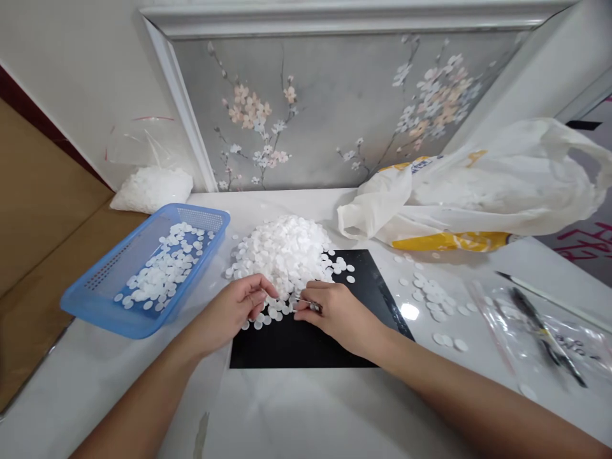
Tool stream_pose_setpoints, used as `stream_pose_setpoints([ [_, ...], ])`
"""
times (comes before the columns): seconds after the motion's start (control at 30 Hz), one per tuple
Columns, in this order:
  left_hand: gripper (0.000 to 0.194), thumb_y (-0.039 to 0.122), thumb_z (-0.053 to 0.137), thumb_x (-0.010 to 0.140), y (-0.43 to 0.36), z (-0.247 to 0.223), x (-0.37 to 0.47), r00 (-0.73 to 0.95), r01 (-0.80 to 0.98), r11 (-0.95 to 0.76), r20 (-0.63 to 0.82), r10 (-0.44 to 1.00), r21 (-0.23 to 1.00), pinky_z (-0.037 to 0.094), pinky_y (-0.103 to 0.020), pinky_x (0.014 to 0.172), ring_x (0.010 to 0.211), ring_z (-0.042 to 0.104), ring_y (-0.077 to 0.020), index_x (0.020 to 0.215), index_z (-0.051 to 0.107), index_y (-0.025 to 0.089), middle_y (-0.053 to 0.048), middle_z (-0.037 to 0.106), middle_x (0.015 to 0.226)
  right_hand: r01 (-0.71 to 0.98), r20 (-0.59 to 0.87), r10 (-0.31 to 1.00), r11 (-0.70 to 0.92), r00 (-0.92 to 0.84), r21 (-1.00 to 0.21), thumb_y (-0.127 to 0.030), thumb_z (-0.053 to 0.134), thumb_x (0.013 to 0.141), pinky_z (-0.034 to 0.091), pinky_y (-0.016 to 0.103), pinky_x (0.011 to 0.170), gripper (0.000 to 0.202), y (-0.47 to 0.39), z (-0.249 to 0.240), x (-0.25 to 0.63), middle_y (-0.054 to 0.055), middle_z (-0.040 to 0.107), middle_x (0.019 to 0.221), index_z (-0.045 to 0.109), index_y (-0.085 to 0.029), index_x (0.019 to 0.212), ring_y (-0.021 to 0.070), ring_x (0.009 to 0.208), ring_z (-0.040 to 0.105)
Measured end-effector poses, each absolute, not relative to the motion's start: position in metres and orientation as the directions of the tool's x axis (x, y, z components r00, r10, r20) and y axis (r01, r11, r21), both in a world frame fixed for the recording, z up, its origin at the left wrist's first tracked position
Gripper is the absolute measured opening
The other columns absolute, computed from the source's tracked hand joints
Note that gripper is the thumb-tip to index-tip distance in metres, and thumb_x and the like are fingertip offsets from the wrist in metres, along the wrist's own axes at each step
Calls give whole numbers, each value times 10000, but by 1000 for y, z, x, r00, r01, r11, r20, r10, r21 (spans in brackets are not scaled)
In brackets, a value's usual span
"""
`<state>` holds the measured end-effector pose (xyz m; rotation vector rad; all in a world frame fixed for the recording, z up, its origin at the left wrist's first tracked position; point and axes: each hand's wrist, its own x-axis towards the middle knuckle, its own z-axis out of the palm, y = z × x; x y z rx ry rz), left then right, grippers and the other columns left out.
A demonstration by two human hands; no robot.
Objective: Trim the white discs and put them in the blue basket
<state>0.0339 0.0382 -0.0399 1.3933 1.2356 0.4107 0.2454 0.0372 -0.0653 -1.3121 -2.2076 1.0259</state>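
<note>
Disc pile sits just beyond hands (right grips metal tool; left, can't tell)

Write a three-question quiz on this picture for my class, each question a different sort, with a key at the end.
1. What does the right hand hold?
A: a small metal tool
B: a sponge
C: a paper cup
2. Fill in: in the picture, the blue basket stands to the ____ of the large pile of white discs.
3. True or false: all the white discs are inside the blue basket.

Key: 1. A. 2. left. 3. False; some lie on the black mat.
</note>
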Motion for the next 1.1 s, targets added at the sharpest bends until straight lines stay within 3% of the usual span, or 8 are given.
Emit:
stream_pose_setpoints([
  [0.1,262,394,384,913,36,-35,36,319,689,10,-316,893,725,274,-238,553,590,429,-128,830,552,212,31,462,608,564,-127,854,215,-505,-798,-114,657,765,380,218,621,124,37,-60,249,-16,596,724,607,-163,663,100,649,541],
  [0.17,209,390,455,879,33,-33,39,293,801,-57,-307,905,596,255,-242,539,582,450,-134,787,543,224,38,488,599,566,-164,854,174,-494,-806,-152,641,776,375,225,614,103,38,-58,251,-16,605,724,637,-169,675,103,644,536],
  [0.27,81,329,583,795,30,-34,43,293,875,-108,-339,894,472,242,-238,525,571,469,-138,807,560,253,51,518,598,601,-222,874,96,-433,-793,-243,609,790,347,230,555,123,41,-56,254,-15,588,672,647,-164,705,102,581,485],
  [0.4,37,285,595,783,31,-37,45,303,901,-162,-314,900,403,265,-241,558,628,516,-146,785,587,250,41,607,692,594,-265,873,34,-410,-804,-271,579,773,329,222,533,149,46,-57,259,-19,561,628,642,-149,716,95,564,441],
  [0.57,161,287,497,845,30,-35,48,302,874,-145,-284,910,464,287,-248,574,648,520,-146,748,613,233,26,616,702,561,-304,855,-19,-420,-828,-303,588,754,317,211,516,174,47,-60,262,-28,530,599,634,-151,684,85,548,410],
  [0.83,238,397,502,844,26,-43,54,368,559,179,-436,821,809,260,-219,503,540,372,-87,743,526,183,42,467,629,398,-355,789,-155,-501,-904,-229,532,773,288,192,475,96,46,-58,264,-18,540,623,537,-151,718,70,533,397],
  [1.0,259,403,532,824,25,-46,55,423,345,415,-534,732,842,169,-214,446,455,214,-63,729,452,176,89,269,505,154,-394,744,-373,-540,-915,-182,496,765,210,192,412,80,45,-57,261,-5,576,704,416,-170,763,44,455,318],
  [1.1,227,365,503,839,27,-43,54,401,311,455,-549,733,834,164,-215,445,442,233,-63,732,430,178,82,339,464,193,-352,790,-295,-502,-936,-149,493,747,234,196,430,60,45,-56,260,-22,553,681,476,-167,801,55,475,336],
])
